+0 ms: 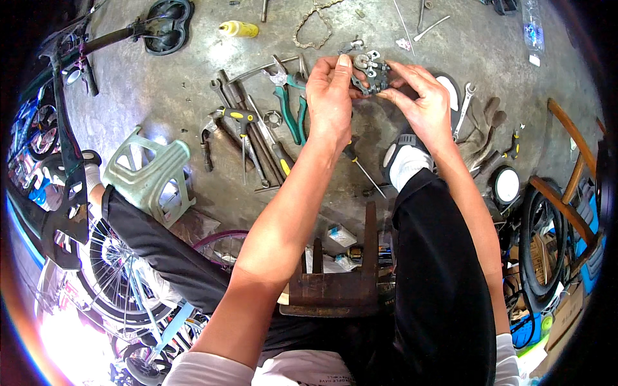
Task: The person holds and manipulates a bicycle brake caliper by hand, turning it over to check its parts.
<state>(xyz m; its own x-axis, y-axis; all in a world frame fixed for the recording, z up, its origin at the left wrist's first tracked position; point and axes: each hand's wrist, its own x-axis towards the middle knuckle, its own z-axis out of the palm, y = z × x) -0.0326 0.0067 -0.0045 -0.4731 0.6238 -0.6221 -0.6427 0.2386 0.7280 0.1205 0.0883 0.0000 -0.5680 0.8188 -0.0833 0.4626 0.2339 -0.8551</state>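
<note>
A small grey-and-black metal bicycle part (369,74) with round bolt-like pieces is held up between my two hands, above the concrete floor. It may be a brake caliper, but its exact kind is unclear. My left hand (331,96) grips its left side, thumb up along the edge and fingers curled behind. On the right side, the thumb and fingertips of my right hand (421,96) pinch it. My fingers cover part of its edges. Just left of my left hand, green-handled pliers (281,103) lie on the floor. A wrench (465,110) rests to the right of my right hand.
Hammers, screwdrivers and bars lie left of my forearm, near a pale green plastic stool (148,170). Farther off are a yellow bottle (238,29) and a chain (313,29). Gloves (483,138), a black tyre (544,241) and wooden legs stand right. A bicycle wheel (119,270) is lower left.
</note>
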